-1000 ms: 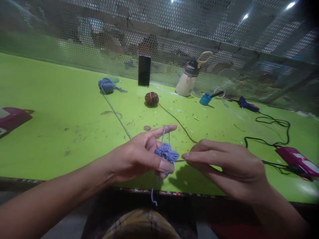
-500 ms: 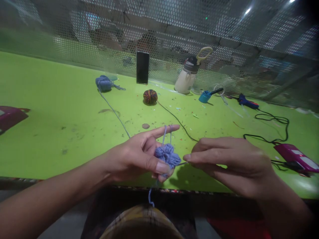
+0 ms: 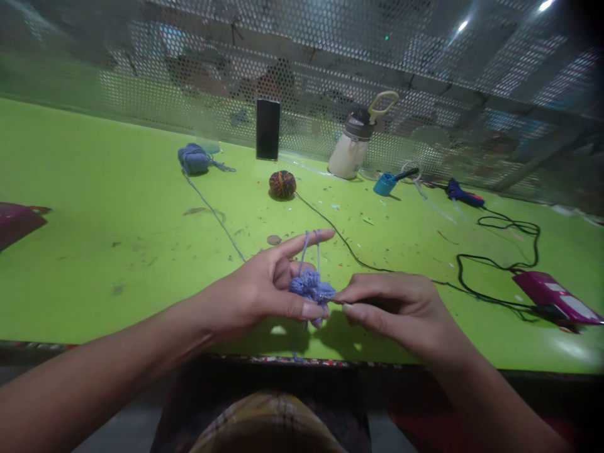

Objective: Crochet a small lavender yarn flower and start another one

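Between the thumb and fingers of my left hand (image 3: 274, 283) is a small blue-purple crochet piece (image 3: 309, 284). Its yarn loops over my raised, outstretched left index finger, and a strand runs back across the table to a blue yarn ball (image 3: 194, 158). My right hand (image 3: 396, 305) pinches a thin crochet hook (image 3: 336, 301), whose tip meets the right edge of the piece; the stitch it sits in is too small to make out. Most of the hook is hidden by my right fingers.
On the green table (image 3: 141, 207) lies a multicoloured yarn ball (image 3: 282, 184). Behind stand a phone (image 3: 268, 129), a white bottle (image 3: 350, 151) and a blue pot (image 3: 385, 184). A glue gun (image 3: 465, 192), black cord and magenta device (image 3: 557, 296) are at right; a perforated panel (image 3: 311, 82) rises behind.
My right hand has moved left, closer to the crochet piece, and turned so its thumb shows. The piece has tilted in my left hand. The whole view has shifted slightly.
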Tool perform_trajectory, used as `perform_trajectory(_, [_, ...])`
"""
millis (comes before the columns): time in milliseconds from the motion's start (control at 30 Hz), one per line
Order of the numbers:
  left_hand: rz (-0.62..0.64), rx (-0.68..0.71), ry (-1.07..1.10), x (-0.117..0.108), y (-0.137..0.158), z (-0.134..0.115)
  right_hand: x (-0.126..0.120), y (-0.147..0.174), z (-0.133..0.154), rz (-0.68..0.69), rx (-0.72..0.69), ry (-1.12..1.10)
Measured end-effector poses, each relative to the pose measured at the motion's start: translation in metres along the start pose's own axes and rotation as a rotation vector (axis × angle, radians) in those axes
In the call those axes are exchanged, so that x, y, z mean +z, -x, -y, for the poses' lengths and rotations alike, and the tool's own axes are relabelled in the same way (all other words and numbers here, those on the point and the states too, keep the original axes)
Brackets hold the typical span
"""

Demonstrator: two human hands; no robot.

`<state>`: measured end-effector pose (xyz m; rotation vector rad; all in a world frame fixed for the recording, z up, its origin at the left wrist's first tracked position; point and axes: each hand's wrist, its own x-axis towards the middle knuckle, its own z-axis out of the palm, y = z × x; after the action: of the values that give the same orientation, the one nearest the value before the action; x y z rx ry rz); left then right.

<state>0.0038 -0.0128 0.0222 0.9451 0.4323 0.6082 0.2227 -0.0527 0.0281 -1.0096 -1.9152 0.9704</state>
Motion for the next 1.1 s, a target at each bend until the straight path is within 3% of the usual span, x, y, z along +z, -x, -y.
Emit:
perform_trajectory(267, [-0.098,0.035,-0.146,-0.001,-0.001,0.001,0.023,0.008,-0.01,-0.191,0.153,-0.076])
perform_trajectory(367, [-0.133,0.073,-0.148,-0.003,-0.003,0.004,0.034,0.013,-0.013,-0.293,0.048,0.039])
perform_trajectory(500, [-0.151,0.092,-0.13,-0.004,-0.006,0.006,0.047,0.016,-0.017,-0.333,-0.104,0.097])
perform_trajectory(600, [-0.163,0.119,-0.104,-0.003,-0.005,0.003,0.054,0.018,-0.023,-0.404,-0.005,-0.106])
perform_trajectory(767, [-0.172,0.109,-0.095,-0.005,-0.005,-0.001,0.06,0.024,-0.033,-0.395,0.193,-0.473])
perform_trajectory(1100, [-0.037,0.177,-0.06,-0.004,-0.003,-0.002,0.063,0.012,-0.017,-0.433,0.256,-0.749])
